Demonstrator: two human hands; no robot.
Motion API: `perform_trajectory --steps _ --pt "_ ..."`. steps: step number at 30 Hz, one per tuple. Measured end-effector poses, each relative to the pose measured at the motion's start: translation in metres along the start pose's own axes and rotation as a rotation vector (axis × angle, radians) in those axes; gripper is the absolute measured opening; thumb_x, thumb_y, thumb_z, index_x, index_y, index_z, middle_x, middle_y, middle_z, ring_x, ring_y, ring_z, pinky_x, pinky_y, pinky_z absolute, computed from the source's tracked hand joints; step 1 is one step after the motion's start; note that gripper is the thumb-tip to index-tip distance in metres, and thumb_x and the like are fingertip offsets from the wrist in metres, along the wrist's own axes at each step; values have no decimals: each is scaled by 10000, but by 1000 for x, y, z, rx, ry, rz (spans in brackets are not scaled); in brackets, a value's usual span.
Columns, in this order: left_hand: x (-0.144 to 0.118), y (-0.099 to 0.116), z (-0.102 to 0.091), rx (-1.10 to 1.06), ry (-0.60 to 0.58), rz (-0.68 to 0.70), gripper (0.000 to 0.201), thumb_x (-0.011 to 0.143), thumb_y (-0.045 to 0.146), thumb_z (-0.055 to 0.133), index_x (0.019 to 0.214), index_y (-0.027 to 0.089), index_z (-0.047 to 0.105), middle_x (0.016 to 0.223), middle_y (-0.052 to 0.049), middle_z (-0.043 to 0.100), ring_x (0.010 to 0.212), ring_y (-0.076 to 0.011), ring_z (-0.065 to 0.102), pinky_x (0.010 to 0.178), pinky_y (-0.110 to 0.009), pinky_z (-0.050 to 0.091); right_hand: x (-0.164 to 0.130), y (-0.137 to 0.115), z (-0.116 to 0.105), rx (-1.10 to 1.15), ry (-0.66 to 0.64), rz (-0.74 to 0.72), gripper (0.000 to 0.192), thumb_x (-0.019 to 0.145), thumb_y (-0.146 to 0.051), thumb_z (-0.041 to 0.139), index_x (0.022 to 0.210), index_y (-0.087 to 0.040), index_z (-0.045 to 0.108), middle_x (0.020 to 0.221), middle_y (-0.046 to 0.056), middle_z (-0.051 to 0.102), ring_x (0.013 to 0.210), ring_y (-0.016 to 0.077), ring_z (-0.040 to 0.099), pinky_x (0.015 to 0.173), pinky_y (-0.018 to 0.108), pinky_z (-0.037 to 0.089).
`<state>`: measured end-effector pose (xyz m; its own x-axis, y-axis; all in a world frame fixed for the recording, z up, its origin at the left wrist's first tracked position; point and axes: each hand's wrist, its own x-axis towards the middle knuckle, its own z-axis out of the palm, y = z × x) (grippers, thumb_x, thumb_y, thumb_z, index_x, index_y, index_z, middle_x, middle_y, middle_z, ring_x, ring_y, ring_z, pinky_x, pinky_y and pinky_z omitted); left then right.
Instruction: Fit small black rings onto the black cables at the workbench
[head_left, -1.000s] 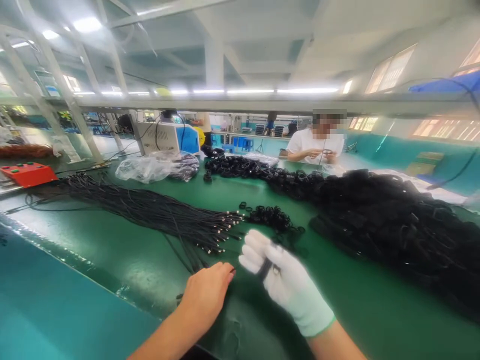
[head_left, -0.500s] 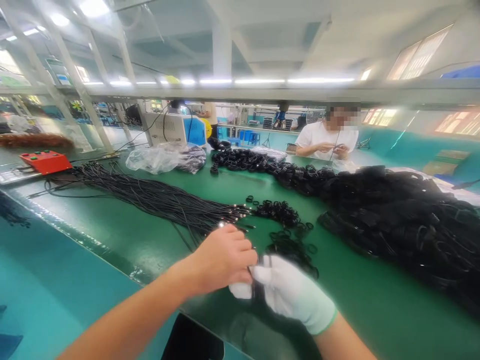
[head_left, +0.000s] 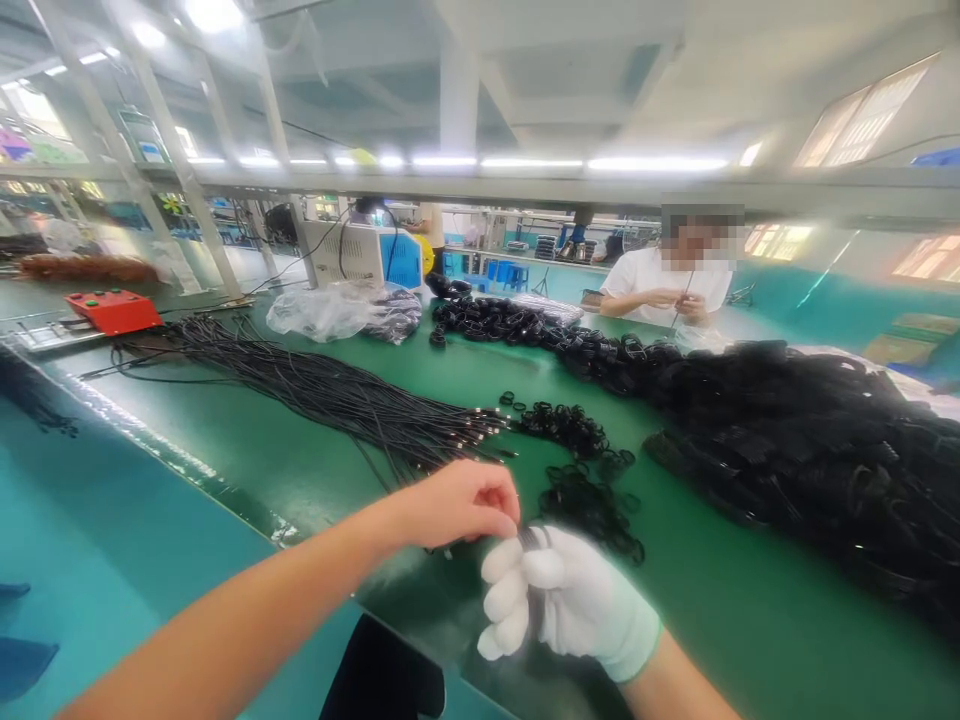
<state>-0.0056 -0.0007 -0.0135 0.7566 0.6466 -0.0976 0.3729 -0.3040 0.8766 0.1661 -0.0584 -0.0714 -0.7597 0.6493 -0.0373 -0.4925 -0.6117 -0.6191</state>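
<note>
While the gloved right hand (head_left: 529, 575) grips a black coil (head_left: 535, 612) in wrapped fingers above the green table (head_left: 720, 580), the bare left hand (head_left: 469, 505) hovers just beside it, fingers curled and thumb tip near the coil's upper end; the two hands are close together, and whether the left one pinches anything I cannot tell; just beyond the left hand lie the metal-tipped ends (head_left: 480, 428) of a long bundle of black cables (head_left: 337, 393), which stretches leftward to a red control box (head_left: 120, 312); right of those tips sits a pile of small black rings (head_left: 564, 428), and nearer the right hand a looser pile of black loops (head_left: 589, 505); a large heap of black coils (head_left: 810, 450) covers the table's right side; farther back, a clear plastic bag (head_left: 319, 312) rests before a white and blue machine (head_left: 352, 255); across the table, a co-worker in white (head_left: 641, 272) holds a thin dark strand (head_left: 690, 280).
</note>
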Motion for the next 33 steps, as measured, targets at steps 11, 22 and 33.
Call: perform_trajectory --steps 11,22,33 --pt "-15 -21 54 -390 287 27 123 796 188 565 907 175 516 772 22 555 682 -102 502 615 -209 406 -4 -12 11 -378 -92 -59 281 779 -283 564 878 -39 663 683 153 684 847 269 653 827 458 460" --pt "-25 -17 87 111 766 569 242 836 41 451 966 206 571 835 -17 565 768 -111 555 674 -201 447 -17 -18 34 -542 -147 -18 245 709 -311 632 686 -77 699 617 66 654 543 135 576 622 258 479" --pt "-20 10 64 257 481 593 217 874 125 419 985 137 605 861 -81 620 777 -137 578 692 -212 469 -23 -21 44 -617 -116 -39 367 714 -444 641 652 -86 689 576 63 611 555 145 550 584 260 464"
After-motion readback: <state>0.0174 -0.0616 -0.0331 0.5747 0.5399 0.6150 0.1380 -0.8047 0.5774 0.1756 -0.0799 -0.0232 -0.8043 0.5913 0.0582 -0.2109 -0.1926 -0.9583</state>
